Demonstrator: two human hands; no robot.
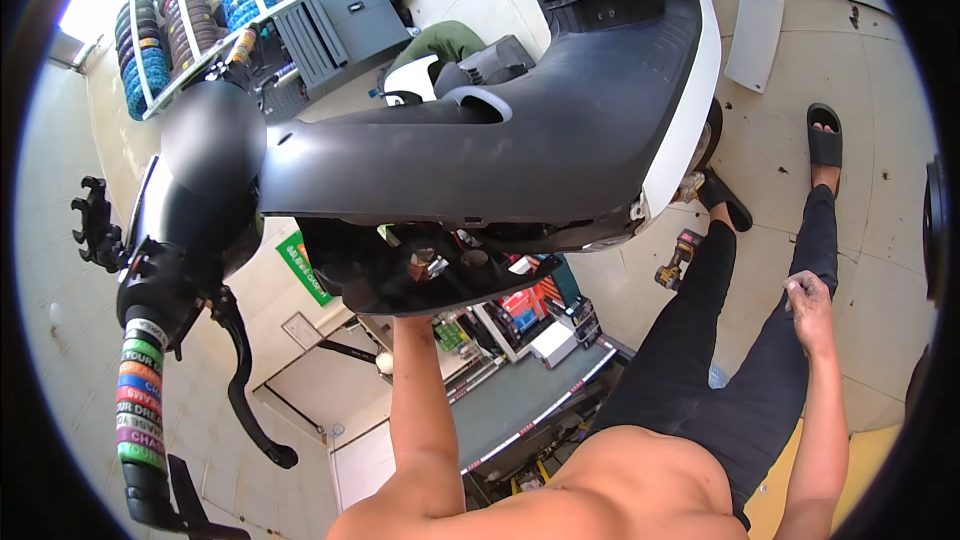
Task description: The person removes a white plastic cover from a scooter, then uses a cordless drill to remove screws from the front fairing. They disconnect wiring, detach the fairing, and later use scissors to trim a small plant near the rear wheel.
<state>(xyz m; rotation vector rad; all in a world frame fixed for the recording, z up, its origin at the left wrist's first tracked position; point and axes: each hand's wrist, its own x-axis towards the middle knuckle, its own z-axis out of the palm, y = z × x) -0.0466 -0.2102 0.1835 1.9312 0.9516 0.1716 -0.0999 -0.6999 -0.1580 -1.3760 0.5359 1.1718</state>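
A scooter with a dark grey body panel stretches across the view. From below, my left arm reaches up behind a loose-looking black plastic panel hanging under that body. In the gap above the panel's edge, a small part of my left hand shows, beside a shiny part; the fingers are mostly hidden, so their grip cannot be made out. My right hand rests near my right knee, away from the scooter. Its grey-smudged fingers are bent and drawn together. Anything held between them is too small or hidden to name.
A yellow-and-black cordless power tool lies on the tiled floor beside my leg. At the left are the handlebar's striped grip and black brake lever. A glass-topped counter stands below the scooter. A white panel lies far right.
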